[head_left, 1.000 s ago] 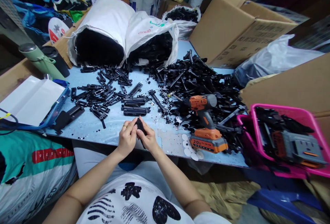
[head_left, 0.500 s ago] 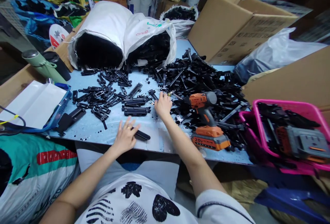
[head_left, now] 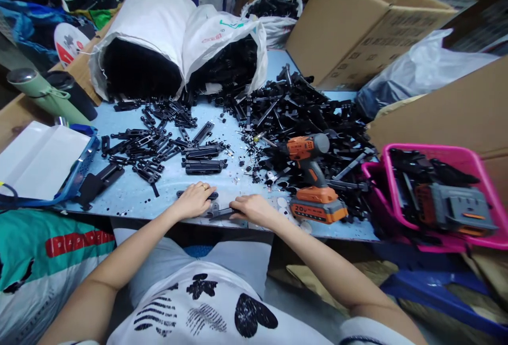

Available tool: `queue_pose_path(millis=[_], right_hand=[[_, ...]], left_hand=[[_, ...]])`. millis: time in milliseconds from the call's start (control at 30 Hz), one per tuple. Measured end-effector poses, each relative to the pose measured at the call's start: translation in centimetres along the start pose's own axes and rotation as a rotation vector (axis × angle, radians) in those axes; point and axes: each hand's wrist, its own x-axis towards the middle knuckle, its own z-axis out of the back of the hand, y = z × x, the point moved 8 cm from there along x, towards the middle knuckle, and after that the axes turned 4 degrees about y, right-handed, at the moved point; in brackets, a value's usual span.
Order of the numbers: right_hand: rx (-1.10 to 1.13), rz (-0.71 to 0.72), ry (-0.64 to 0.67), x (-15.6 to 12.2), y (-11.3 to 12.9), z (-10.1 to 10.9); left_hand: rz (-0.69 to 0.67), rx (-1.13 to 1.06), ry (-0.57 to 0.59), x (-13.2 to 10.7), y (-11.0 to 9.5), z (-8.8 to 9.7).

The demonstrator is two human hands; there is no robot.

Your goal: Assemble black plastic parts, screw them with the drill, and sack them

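Near the front edge of the blue table, my left hand (head_left: 193, 200) is closed over a long black plastic bar (head_left: 214, 196), whose ends stick out on both sides of the fingers. My right hand (head_left: 254, 209), just to the right, pinches one end of a slim black bracket (head_left: 221, 212). The bracket's other end reaches left to beside my left fingertips; whether they touch cannot be made out. Behind the hands lie several longer black assembled parts (head_left: 204, 166) in a row. A spread of small black links (head_left: 151, 144) covers the table to their left.
An orange cordless drill (head_left: 311, 175) stands right of my right hand, before a heap of black parts (head_left: 317, 112). A pink basket (head_left: 444, 149) is at the right, a blue tray (head_left: 93, 149) at the left. White sacks (head_left: 154, 11) and a cardboard box (head_left: 357, 43) stand behind.
My right hand has come back from the small parts near the heap to the front edge, now with a black bracket. My left hand remains at the black bar. The view has shifted slightly.
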Motion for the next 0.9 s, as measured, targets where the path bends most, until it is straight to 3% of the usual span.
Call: queue_pose_path(millis=[67,167,467,600,700,800,900], right_hand=[[-0.051,-0.097,-0.007,-0.1,0.4,-1.0],[-0.104,-0.198,-0.067,0.1,0.7,-0.8],[-0.227,-0.196,-0.159,-0.4,2.6,2.3],[-0.184,-0.164,-0.116,-0.4,1.3,2.3],[-0.122,-0.265,-0.116,-0.8,-1.9,2.2],[-0.114,-0.602,-0.196,-1.5,-6.6,2.5],[-0.124,-0.873,-0.211,-1.9,-9.7,2.0]], left_hand=[[-0.002,-0.008,0.0,0.4,-0.4,0.2],[0.012,-0.005,-0.054,0.4,-0.7,0.3],[-0.053,-0.055,-0.252,-1.0,-0.3,0.1],[-0.053,-0.061,-0.152,-0.6,-0.7,-0.1],[-0.122,-0.009,-0.104,2.7,-2.7,0.4],[-0.037,0.043,-0.155,9.2,-3.9,1.9],[0.071,-0.028,-0.125,15.3,-4.3,3.2]])
